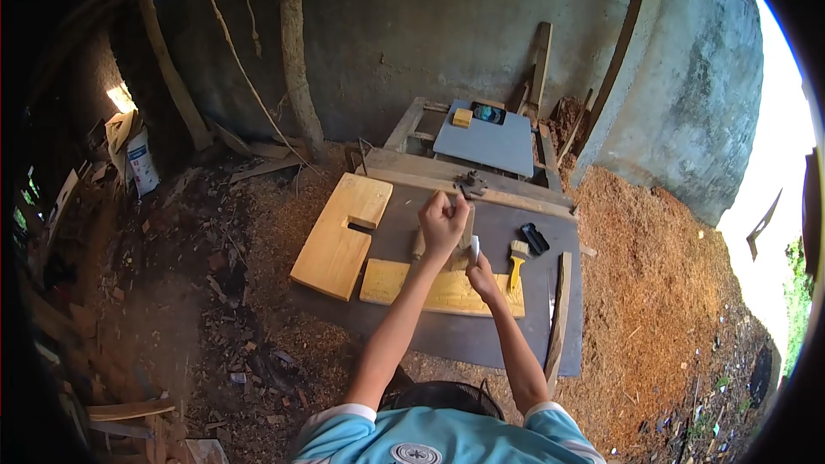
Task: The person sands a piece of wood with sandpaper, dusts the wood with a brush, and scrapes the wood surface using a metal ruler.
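Note:
My left hand (444,225) is raised over the grey table with its fingers closed; what it pinches, if anything, is too small to make out. Just right of it and a little lower, my right hand (482,275) is closed around a small white object (474,247). Below both hands lies a long yellow board (395,285), partly hidden by my forearms. A brush (517,263) with a yellow handle rests at the board's right end, beside an open black case (534,239). Left of the hands is a notched wooden board (339,236).
A wooden rail (516,198) crosses the table's back, with a dark metal piece (471,182) on it. Behind stands a grey panel (485,144) bearing a yellow block (462,117). A wood strip (559,314) lies along the right edge. Sawdust (653,292) covers the ground.

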The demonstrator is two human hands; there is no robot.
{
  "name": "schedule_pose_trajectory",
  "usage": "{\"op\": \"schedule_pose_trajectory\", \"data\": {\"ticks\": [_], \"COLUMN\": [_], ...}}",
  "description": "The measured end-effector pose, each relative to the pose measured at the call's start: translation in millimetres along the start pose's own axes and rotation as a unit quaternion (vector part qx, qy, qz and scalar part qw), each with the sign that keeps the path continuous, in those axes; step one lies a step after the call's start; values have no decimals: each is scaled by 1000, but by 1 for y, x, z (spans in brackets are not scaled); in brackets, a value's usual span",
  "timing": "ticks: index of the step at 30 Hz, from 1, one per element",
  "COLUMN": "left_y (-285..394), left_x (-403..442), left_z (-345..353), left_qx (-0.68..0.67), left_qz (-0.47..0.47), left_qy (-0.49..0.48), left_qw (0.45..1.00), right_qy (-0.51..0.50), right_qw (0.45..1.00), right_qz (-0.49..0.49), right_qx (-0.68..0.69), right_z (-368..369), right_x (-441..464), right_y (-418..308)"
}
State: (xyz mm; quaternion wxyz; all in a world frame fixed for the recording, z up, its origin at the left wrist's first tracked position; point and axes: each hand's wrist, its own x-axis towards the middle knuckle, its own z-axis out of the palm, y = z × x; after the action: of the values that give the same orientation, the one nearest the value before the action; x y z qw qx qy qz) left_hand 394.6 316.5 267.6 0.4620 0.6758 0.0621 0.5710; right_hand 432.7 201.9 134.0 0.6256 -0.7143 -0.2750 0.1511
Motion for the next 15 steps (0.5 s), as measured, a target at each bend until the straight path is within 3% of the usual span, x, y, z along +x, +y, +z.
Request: {"op": "schedule_pose_trajectory", "data": {"ticks": [2, 4, 6, 10, 15], "left_y": [-1, -5, -6, -15, -24], "left_x": [6, 6, 6, 10, 10], "left_z": [-2, -5, -8, -13, -33], "left_qx": [10, 14, 30, 51, 63], "left_qz": [14, 14, 12, 20, 0], "left_qy": [22, 27, 16, 11, 31], "left_qw": [1000, 999, 999, 998, 998], "right_qy": [-17, -20, -21, 78, 14], "right_qw": [999, 997, 987, 943, 984], "right_qz": [-41, -73, -156, -290, -144], "right_qx": [-5, -2, -10, -140, -107], "right_z": [-4, -2, 2, 32, 34], "right_x": [6, -3, -8, 5, 4], "right_y": [-40, -130, -175, -129, -10]}}
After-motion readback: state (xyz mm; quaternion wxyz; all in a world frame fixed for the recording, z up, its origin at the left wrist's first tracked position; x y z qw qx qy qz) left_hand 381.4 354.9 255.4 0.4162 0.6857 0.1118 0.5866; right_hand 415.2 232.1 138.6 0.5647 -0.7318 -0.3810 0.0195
